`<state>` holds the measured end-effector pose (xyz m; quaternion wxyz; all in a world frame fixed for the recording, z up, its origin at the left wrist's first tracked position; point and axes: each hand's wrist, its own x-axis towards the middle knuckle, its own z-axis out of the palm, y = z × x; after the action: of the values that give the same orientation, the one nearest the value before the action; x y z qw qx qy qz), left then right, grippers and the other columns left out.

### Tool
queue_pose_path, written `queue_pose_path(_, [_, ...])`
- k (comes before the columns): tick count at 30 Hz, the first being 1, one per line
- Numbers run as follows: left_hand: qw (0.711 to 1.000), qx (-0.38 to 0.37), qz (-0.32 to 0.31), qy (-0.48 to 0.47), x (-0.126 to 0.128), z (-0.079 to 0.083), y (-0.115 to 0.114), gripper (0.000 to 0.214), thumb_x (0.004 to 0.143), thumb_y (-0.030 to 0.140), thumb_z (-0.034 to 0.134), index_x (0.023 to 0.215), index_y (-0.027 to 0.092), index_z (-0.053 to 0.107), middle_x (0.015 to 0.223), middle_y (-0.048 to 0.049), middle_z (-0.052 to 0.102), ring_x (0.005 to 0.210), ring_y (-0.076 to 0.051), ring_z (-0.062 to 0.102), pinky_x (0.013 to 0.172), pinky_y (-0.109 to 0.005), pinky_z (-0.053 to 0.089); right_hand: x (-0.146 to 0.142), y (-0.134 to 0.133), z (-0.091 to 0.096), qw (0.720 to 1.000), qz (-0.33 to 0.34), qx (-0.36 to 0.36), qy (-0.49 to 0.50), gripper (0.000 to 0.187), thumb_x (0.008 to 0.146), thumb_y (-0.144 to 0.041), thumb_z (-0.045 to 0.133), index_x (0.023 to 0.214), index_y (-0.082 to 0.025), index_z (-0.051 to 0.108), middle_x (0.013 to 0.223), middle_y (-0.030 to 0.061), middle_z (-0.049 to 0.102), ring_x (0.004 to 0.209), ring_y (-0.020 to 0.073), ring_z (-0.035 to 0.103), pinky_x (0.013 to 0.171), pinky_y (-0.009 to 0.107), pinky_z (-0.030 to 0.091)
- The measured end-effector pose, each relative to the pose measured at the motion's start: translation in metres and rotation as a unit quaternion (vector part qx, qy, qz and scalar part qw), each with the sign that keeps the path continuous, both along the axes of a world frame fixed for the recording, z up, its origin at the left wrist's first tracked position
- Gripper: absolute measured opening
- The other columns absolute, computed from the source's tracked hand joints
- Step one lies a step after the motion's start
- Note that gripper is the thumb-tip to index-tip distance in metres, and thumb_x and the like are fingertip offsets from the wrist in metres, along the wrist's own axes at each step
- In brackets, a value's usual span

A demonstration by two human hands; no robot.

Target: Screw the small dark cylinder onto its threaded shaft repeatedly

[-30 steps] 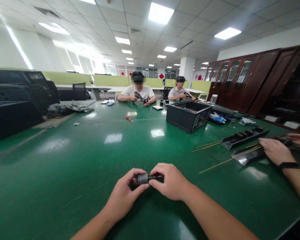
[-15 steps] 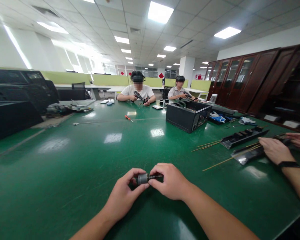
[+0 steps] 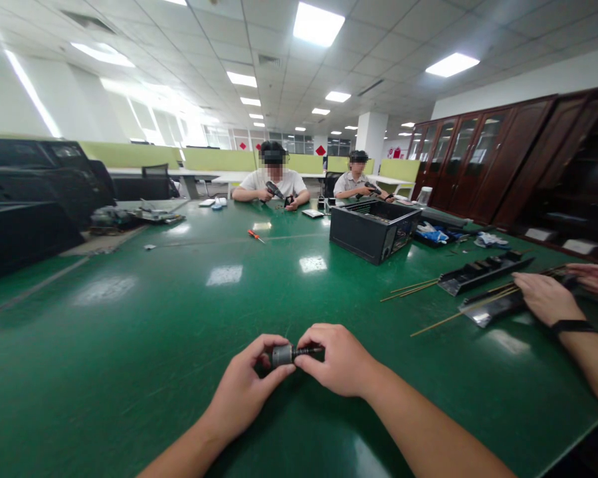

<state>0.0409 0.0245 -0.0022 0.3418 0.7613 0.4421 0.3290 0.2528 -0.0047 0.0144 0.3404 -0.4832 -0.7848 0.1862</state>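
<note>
Between my two hands, just above the green table (image 3: 144,352), is a small grey cylinder with a thin ridged shaft, which looks like a small electric motor (image 3: 282,356). My left hand (image 3: 249,372) grips its cylinder body between thumb and fingers. With thumb and fingertips my right hand (image 3: 333,358) pinches the dark shaft (image 3: 301,352), close to where it meets the body. The motor lies sideways, shaft pointing right. My right fingers hide part of the shaft, and I cannot tell whether it is a spring or a thread.
An open black computer case (image 3: 373,229) stands beyond my hands to the right. An orange screwdriver (image 3: 256,236) lies further off. At right, a co-worker's hands (image 3: 548,299) handle thin brass-coloured rods (image 3: 438,325) by black trays (image 3: 483,271). Two people sit opposite with power drills. Dark equipment (image 3: 34,199) fills the left.
My hands and the motor hold nearly the same place. The co-worker's long rod at right has drawn back slightly to the right.
</note>
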Motion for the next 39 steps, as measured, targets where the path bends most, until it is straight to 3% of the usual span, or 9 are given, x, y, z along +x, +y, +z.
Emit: queue_pose_path(39, [1.0,-0.027,0.004,0.005,-0.0008,-0.0014,0.0008,0.039,0.08,0.046,0.067,0.11,0.023,0.063,0.101,-0.0036,0.067,0.092,-0.024,0.06,0.086,-0.038,0.046,0.0021,-0.0012,-0.0001,1.0,-0.011,0.015,0.004,0.007,0.084,-0.025,0.07,0.089,-0.021,0.071,0.085,0.0005,0.068,0.08,0.0154,0.063,0.072,0.025,0.043])
